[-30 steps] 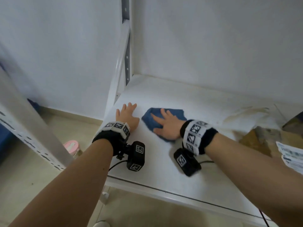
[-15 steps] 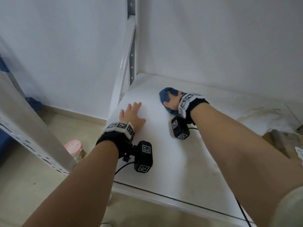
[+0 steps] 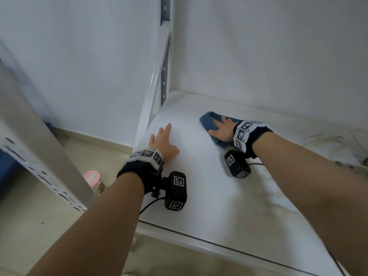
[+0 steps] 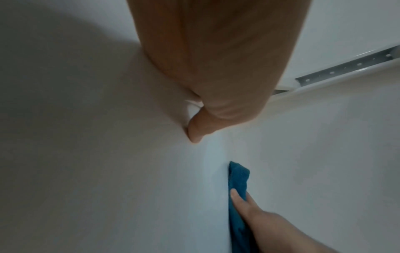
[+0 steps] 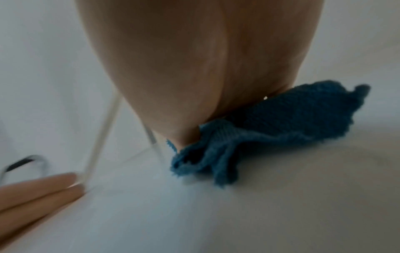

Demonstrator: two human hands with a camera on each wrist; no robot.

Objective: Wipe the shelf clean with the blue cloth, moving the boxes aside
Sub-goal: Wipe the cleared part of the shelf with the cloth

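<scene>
The blue cloth [image 3: 211, 122] is lying bunched up on the white shelf [image 3: 209, 192], toward the back, not far from the wall [image 3: 258, 56]. The right hand [image 3: 223, 131] is lying flat on top of it, fingers straight and a bit spread, palm pressing the cloth down onto the shelf. In the right wrist view the cloth [image 5: 281, 119] is crumpling out in folds from under the palm, its near edge ragged & folded over. In the left wrist view the cloth [image 4: 238, 178] is showing edge-on w/ straight fingers [image 4: 238, 198] resting on it.

The left hand [image 3: 162, 142] is resting flat on the shelf near the left edge, well apart from the cloth, fingers straight & close together, thumb out to the side, holding nothing. The left wrist view is showing the thumb tip touching the shelf.

Both wrists are wearing black bands w/ marker tags and small black cameras [image 3: 176, 190].

The right part of the shelf is looking stained w/ yellowish-brown smears [image 3: 258, 196]. A perforated metal upright [image 3: 164, 56] is standing at the back left corner. On the floor, left of the shelf, a jar w/ a pink lid [image 3: 92, 176] is standing.
</scene>
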